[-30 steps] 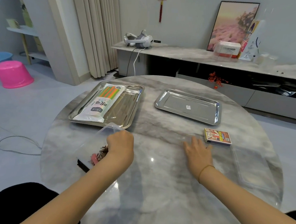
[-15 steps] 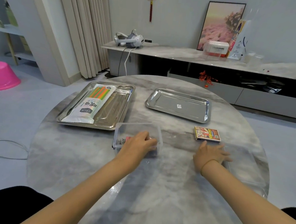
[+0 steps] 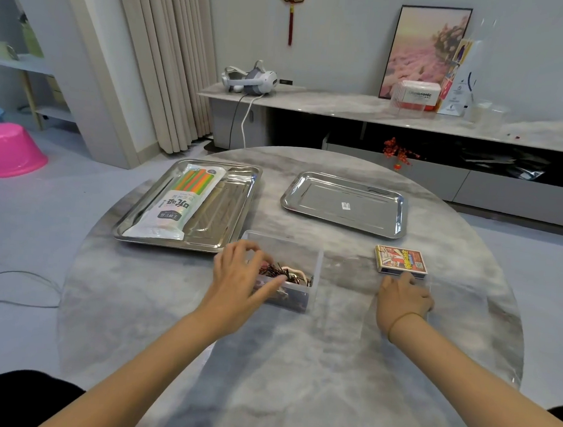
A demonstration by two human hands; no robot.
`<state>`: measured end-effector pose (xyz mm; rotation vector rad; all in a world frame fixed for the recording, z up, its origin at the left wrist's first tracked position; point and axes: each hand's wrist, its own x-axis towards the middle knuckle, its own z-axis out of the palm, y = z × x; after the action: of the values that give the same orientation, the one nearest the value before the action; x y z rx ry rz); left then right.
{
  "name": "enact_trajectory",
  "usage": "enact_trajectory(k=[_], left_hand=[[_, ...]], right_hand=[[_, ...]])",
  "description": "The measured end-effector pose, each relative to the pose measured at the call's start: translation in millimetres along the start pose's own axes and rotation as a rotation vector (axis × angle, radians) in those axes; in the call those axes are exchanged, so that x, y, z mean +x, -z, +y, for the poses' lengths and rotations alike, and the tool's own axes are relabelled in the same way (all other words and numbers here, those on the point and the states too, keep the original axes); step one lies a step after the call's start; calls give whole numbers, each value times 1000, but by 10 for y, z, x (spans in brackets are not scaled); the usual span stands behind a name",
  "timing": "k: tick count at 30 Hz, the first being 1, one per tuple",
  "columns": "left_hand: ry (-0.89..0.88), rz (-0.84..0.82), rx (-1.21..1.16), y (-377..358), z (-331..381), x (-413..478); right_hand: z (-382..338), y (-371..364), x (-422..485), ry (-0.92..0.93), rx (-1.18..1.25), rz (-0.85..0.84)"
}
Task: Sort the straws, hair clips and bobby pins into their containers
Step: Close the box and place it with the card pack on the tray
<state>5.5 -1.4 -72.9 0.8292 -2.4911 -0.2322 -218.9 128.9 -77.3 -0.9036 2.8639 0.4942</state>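
On the far left of the tabletop (image 3: 296,364) a steel tray (image 3: 237,210) holds a sealed pack of straws (image 3: 181,199), lying along its left half. Just near and right of it stands a clear plastic box (image 3: 313,265) with a tangle of bobby pins and clips (image 3: 282,273) in its near end. The left hand (image 3: 239,277) rests at the box's left rim, fingers spread and curled over the pile, closed on nothing I can make out. Farther right, an empty steel tray (image 3: 347,204) sits at the far side, and a small printed carton (image 3: 400,260) lies nearer. The right hand (image 3: 402,297) rests loosely curled on the tabletop, fingertips touching the carton's near edge, gripping nothing. The pins are interlocked, so a pinch may lift a clump and scatter some; pressing on the light box's rim could tip it.
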Motion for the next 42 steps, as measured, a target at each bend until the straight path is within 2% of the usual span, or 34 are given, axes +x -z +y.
enact_trajectory(k=[3,6,11,15,17,19,24,26,30,33,36,39,42], left_hand=[[154,51,-22,11,-41,11],[240,25,-85,-3,-46,23],[250,-47,-273,-12,-25,35],[269,-81,-344,20,-16,33],[298,-78,-374,33,-16,33],[322,-50,-416,38,-16,43],[408,-14,-554,41,-4,77],[396,-22,-539,24,-3,73],[389,-33,-501,-18,-44,69],[388,-45,-487,-26,-68,66],[388,-55,-515,-4,-59,63],[394,-28,-453,14,-52,47],[433,-46,-465,8,-64,64]], right_hand=[[-78,70,-131,63,19,9],[-212,128,-339,190,56,46],[-340,175,-626,461,97,57],[-381,172,-684,538,113,76],[-365,209,-661,489,158,99],[-332,262,-587,355,206,66],[-130,160,-145,80,355,-220],[-74,137,-73,52,371,-241],[-150,180,-124,84,409,-95],[-200,191,-149,105,538,-60],[-233,254,-154,101,727,62],[-276,362,-152,200,925,229],[-314,457,-174,387,993,353]])
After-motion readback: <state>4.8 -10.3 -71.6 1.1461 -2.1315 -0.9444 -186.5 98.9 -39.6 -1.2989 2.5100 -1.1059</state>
